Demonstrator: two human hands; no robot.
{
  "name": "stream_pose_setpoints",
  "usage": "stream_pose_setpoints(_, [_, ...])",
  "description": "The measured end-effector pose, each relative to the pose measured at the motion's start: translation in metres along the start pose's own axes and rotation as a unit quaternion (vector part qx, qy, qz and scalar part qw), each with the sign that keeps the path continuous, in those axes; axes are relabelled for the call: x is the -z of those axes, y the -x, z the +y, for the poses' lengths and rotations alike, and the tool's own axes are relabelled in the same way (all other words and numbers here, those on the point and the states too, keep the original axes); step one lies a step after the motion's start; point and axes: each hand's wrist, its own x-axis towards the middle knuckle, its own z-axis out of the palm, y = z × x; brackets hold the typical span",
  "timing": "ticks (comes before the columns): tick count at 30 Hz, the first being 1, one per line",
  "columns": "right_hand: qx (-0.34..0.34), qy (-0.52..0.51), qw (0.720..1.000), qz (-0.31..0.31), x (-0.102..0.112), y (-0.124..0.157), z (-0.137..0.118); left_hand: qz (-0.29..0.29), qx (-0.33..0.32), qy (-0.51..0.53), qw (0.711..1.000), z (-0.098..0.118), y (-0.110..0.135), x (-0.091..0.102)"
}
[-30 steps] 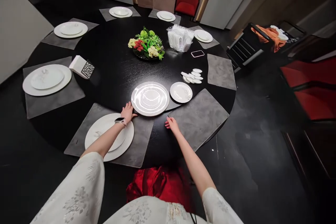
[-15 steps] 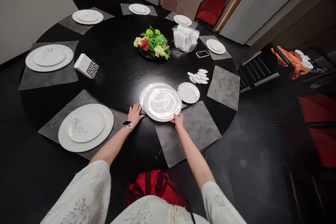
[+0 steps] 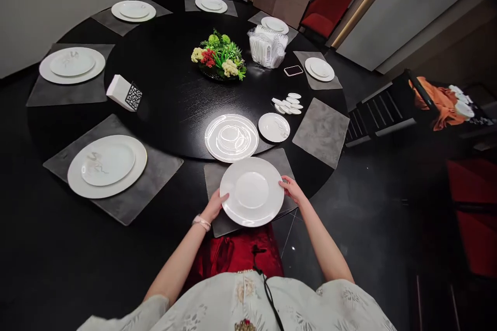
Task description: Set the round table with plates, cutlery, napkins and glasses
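A large white plate (image 3: 252,215) is held between my two hands over a grey placemat (image 3: 286,163) at the near table edge. My left hand (image 3: 215,205) grips its left rim with the thumb on top. On the opposite rim, my right hand (image 3: 291,189) pinches the plate with its fingers. Just beyond it, another large white plate (image 3: 212,139) lies on the dark round table, reflecting light. Beside that one sits a smaller plate (image 3: 274,128) with a faint grey motif. Whether the held plate touches the placemat I cannot tell.
Left of my hands, a small plate (image 3: 108,160) rests on a larger one on a placemat. Further in are a napkin holder (image 3: 124,94), a flower arrangement (image 3: 220,57), wrapped white items (image 3: 267,47), a phone (image 3: 293,70) and small white dishes (image 3: 287,104). A bare placemat (image 3: 322,132) lies right.
A large plate has been lifted off the others and brought toward me over the placemat. My left hand has moved from the tabletop onto its rim.
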Motion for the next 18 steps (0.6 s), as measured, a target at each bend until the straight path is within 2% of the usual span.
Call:
stream_pose_setpoints(2, [-0.032,-0.001,0.999,0.02,0.014,-0.024,-0.017,0.027,0.025,0.116,0.993,-0.033,0.019,-0.027])
stream_pose_setpoints(5, [-0.025,-0.064,0.992,0.11,0.017,-0.086,-0.059,0.087,0.042,0.19,0.977,-0.065,0.029,-0.061])
stream_pose_setpoints(8, [-0.024,-0.092,0.986,0.134,0.003,-0.154,-0.1,0.139,0.04,0.216,0.966,-0.084,0.024,-0.088])
stream_pose_setpoints(11, [-0.037,-0.099,0.98,0.166,-0.009,-0.198,-0.121,0.196,0.021,0.211,0.957,-0.092,0.014,-0.107])
stream_pose_setpoints(14, [-0.028,-0.101,0.976,0.192,-0.006,-0.21,-0.124,0.238,-0.001,0.165,0.957,-0.091,0.009,-0.115])
stream_pose_setpoints(18, [0.014,-0.079,0.978,0.194,0.019,-0.196,-0.127,0.273,-0.026,0.12,0.954,-0.078,0.005,-0.112])
